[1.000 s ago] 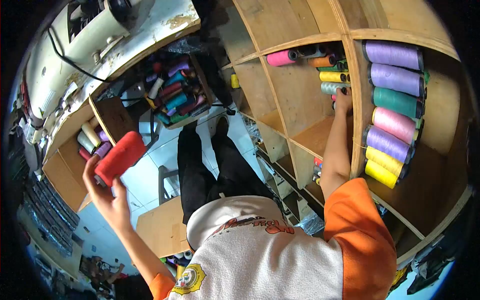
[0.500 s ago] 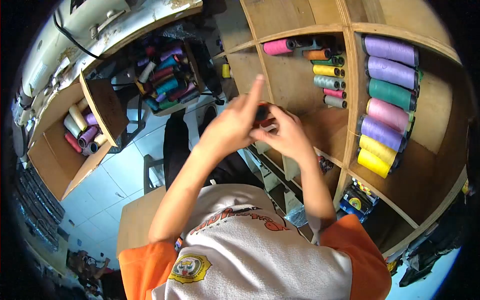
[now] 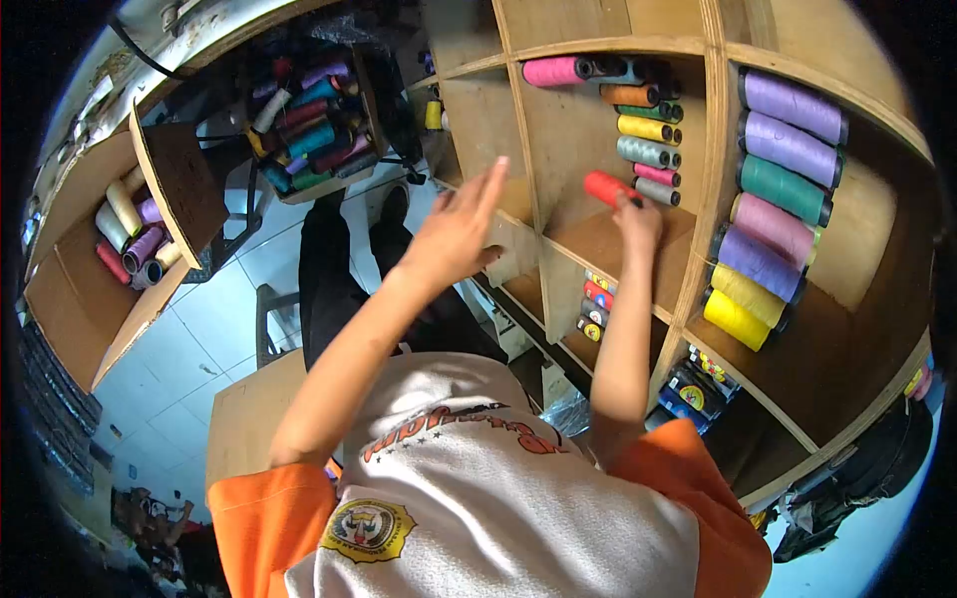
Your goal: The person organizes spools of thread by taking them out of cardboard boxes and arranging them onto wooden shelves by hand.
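Note:
A red thread spool [image 3: 606,187] is gripped at its dark end by my right hand [image 3: 639,221], inside the middle shelf compartment. Just beyond the hand lies a grey spool [image 3: 657,191], with a small pink spool [image 3: 657,174] behind it. Further back in that row are a pale grey-green spool [image 3: 643,151], a yellow spool [image 3: 644,129] and an orange spool [image 3: 629,95]. My left hand [image 3: 456,234] hangs in the air left of the shelf, its fingers apart and nothing in it.
Larger spools, such as a teal one [image 3: 783,189], line the right compartment of the wooden shelf [image 3: 714,149]. A cardboard box [image 3: 75,299] with several spools is at the left. A second box [image 3: 324,187] of mixed spools stands at the back.
My hands were together in front of the shelf and have come apart. The right hand has carried the red spool rightward into the compartment. The left hand has moved slightly left and down.

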A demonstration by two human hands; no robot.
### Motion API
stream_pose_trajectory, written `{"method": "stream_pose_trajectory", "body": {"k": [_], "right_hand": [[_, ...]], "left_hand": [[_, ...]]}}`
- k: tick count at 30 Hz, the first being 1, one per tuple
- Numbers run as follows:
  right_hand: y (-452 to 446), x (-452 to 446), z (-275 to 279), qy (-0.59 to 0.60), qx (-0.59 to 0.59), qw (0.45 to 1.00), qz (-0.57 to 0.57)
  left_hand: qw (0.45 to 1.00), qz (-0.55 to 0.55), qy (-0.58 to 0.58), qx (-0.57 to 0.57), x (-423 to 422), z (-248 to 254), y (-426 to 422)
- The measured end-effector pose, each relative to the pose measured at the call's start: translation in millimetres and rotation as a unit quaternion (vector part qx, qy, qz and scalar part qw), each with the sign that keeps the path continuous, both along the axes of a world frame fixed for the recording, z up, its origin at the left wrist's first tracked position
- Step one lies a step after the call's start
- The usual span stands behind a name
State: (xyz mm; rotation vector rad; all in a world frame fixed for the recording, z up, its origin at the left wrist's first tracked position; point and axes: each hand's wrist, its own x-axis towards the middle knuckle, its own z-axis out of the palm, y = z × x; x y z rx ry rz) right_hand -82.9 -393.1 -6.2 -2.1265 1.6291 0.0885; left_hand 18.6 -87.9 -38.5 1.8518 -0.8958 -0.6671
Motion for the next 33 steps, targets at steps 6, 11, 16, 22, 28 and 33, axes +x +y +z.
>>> {"method": "stream_pose_trajectory", "body": {"k": [6, 11, 16, 22, 28, 33], "right_hand": [[-205.2, -48.0, -99.9, -0.047, -0.12, 0.978, -0.166], [-183.2, -1.4, -68.0, 0.049, -0.209, 0.973, -0.089], [-199.4, -10.9, -80.6, 0.082, -0.236, 0.968, -0.025], [-194.9, -22.2, -78.9, 0.039, -0.221, 0.974, -0.012], [-180.6, -24.2, -86.8, 0.194, -0.363, 0.911, -0.026], [-58.9, 9.5, -101.5, -0.007, -0.374, 0.912, 0.167]], "left_hand": [[0.996, -0.001, 0.042, 0.072, -23.7, -28.1, 106.0], [0.974, 0.102, 0.088, 0.181, -29.9, -19.4, 172.9], [0.959, 0.159, 0.094, 0.213, -40.1, -19.9, 199.3], [0.956, 0.175, 0.1, 0.214, -43.4, -12.0, 217.5], [0.914, 0.373, -0.128, 0.095, 44.8, 71.7, 263.6], [0.867, 0.436, -0.09, 0.225, 167.3, 38.8, 360.3]]}}
